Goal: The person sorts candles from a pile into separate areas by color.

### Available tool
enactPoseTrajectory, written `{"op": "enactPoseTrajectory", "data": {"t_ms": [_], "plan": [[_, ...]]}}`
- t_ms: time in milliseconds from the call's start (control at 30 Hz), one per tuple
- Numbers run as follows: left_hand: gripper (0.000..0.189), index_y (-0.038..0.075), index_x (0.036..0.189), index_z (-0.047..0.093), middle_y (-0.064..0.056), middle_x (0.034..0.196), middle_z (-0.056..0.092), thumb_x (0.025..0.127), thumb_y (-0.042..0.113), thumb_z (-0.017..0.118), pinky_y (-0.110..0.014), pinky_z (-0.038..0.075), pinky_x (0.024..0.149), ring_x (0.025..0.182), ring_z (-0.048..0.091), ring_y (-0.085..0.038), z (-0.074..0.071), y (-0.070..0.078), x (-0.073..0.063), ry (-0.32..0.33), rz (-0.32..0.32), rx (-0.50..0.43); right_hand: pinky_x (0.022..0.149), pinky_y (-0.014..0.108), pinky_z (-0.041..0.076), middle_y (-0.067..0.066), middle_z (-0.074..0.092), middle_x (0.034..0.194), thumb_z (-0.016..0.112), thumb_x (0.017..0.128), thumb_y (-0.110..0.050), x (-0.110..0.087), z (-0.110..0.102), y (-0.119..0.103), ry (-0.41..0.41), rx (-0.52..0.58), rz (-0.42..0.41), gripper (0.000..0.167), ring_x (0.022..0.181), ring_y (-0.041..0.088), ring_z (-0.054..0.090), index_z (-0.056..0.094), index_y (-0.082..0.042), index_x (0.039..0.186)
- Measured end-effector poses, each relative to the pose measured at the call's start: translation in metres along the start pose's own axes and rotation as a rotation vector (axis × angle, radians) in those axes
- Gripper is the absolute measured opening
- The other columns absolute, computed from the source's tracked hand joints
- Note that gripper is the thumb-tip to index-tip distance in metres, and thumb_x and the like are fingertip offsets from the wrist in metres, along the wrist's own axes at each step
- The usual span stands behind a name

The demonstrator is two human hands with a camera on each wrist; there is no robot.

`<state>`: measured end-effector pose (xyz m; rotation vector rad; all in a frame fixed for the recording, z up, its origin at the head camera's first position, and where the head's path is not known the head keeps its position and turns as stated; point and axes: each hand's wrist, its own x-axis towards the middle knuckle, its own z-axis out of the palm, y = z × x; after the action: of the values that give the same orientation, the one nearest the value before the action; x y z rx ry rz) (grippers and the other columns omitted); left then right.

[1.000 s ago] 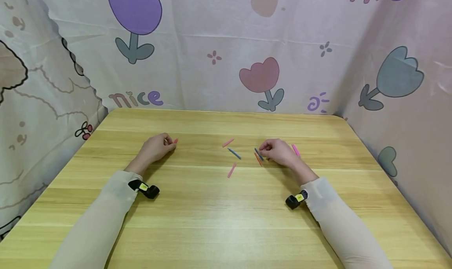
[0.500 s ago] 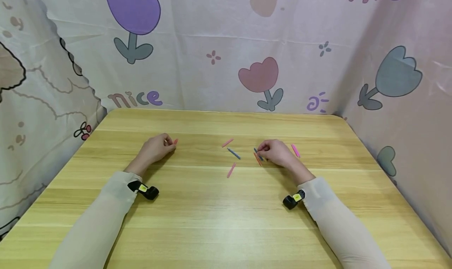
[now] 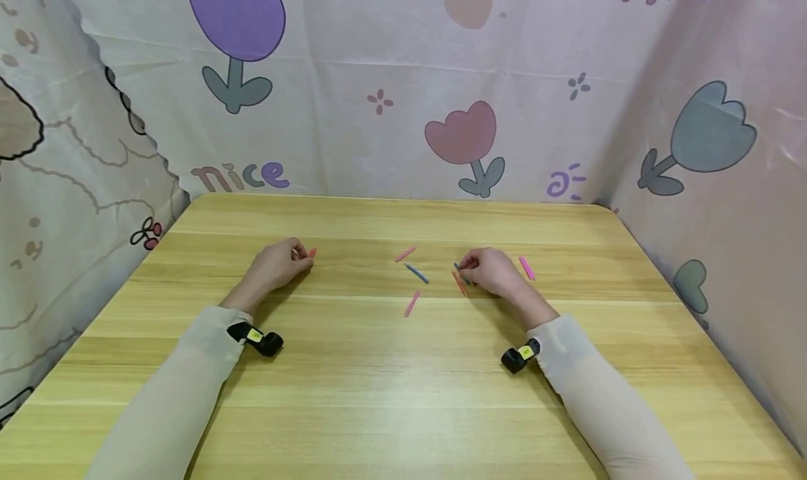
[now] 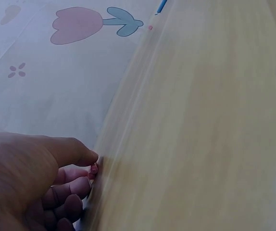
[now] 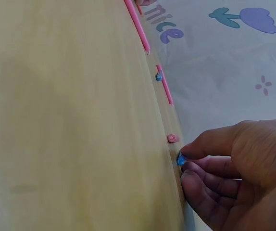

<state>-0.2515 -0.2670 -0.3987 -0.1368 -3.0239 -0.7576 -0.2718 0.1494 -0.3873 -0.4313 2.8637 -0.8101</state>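
Pinching blue stick [image 5: 181,159], right hand [image 3: 492,270], table edge [image 3: 391,200] beyond

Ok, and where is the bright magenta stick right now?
In the head view, the bright magenta stick lies on the table, just right of the right hand, the rightmost stick.

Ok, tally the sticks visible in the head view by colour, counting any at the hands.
Blue: 2 (free blue stick; pinched blue stick at the right hand)
Pink: 3 (far pink stick; near pink stick; bright pink stick)
Orange-red: 2 (free orange-red stick; pinched orange-red stick at the left hand)
Total: 7
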Motion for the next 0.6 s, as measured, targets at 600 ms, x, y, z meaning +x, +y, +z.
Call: {"op": "enactPoseTrajectory", "data": {"t_ms": [600], "plan": [[0.023, 0.002, 0.099, 0.062, -0.011, 0.089, 0.066, 0.093, 0.025, 0.064, -0.047, 0.044, 0.079, 0.082, 0.060, -0.029, 0.0010, -0.0008, 0.0008, 0.002, 0.003, -0.001, 0.071, 0.036, 0.044, 0.003, 0.065, 0.083, 0.068, 0.083, -0.020, -0.0048, -0.0059, -0.0006, 0.011, -0.169, 0.000, 0.016, 0.077, 0.021, 0.057, 0.067, -0.008, 0.093]]}}
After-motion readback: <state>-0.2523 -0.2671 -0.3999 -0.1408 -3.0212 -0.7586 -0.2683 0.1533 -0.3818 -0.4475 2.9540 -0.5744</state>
